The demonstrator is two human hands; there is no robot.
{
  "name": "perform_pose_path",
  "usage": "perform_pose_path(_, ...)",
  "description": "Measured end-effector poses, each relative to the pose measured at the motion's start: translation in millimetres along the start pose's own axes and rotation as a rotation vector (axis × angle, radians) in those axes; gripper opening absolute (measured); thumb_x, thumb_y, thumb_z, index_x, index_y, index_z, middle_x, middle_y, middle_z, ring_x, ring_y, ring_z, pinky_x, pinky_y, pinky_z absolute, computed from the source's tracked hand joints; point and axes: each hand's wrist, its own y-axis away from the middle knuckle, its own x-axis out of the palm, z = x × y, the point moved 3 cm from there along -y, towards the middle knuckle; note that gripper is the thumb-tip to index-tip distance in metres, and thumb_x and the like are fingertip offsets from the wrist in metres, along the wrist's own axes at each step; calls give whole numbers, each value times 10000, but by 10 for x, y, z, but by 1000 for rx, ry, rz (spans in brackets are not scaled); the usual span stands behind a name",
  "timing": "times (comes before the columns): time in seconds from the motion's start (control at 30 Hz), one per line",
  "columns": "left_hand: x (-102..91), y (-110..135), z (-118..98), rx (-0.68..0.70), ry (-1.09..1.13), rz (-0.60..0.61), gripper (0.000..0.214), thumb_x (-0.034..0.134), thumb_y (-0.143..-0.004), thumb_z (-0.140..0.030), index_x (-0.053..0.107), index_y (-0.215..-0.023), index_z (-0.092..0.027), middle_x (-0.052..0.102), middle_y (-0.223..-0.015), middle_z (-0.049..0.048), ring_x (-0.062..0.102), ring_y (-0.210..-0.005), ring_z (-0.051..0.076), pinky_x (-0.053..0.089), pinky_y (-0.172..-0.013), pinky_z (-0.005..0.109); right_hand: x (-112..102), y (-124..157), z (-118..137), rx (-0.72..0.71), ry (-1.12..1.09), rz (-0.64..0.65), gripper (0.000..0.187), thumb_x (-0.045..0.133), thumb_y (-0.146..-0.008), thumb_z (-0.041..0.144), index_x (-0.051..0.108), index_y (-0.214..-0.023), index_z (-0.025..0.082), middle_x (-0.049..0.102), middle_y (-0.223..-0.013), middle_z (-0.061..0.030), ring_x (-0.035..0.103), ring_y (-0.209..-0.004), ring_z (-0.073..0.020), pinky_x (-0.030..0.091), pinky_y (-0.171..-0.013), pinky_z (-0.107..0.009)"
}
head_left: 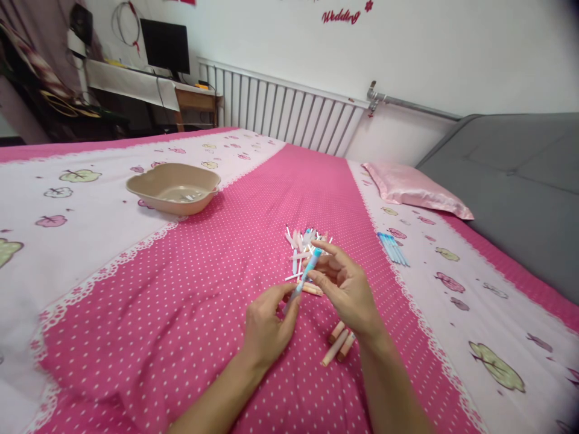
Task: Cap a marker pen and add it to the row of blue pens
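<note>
Just short of the loose pen pile (304,253), left hand (265,328) and right hand (348,292) pinch a blue-capped pen (304,278) at opposite ends, fingers (332,256) closed for grip; sorted peach pens (339,345) lie nearer.

- The blue pen (304,276) runs between both hands; its lower end is hidden behind the left hand (266,328).
- The right hand (348,292) covers part of the pen pile (304,247) and the upper ends of the peach pens (339,345).
- Small items inside the beige bowl (174,188) are too small to identify.
- The bed (181,289) is cut off by the left, right and bottom edges.
- Both forearms leave at the bottom edge.
</note>
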Motion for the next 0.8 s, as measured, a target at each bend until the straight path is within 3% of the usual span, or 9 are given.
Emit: perform_pose_path(0.8, -23, -2, -6, 9, 20, -39, 183, 500, -853, -225, 615, -993, -195, 676, -790, 20, 597, -658, 114, 469, -591, 226, 64, 0, -57, 72, 27, 95, 487, 664, -751, 245, 518, -1215, 270, 637, -920, -23, 630, -820, -168, 515, -756, -339)
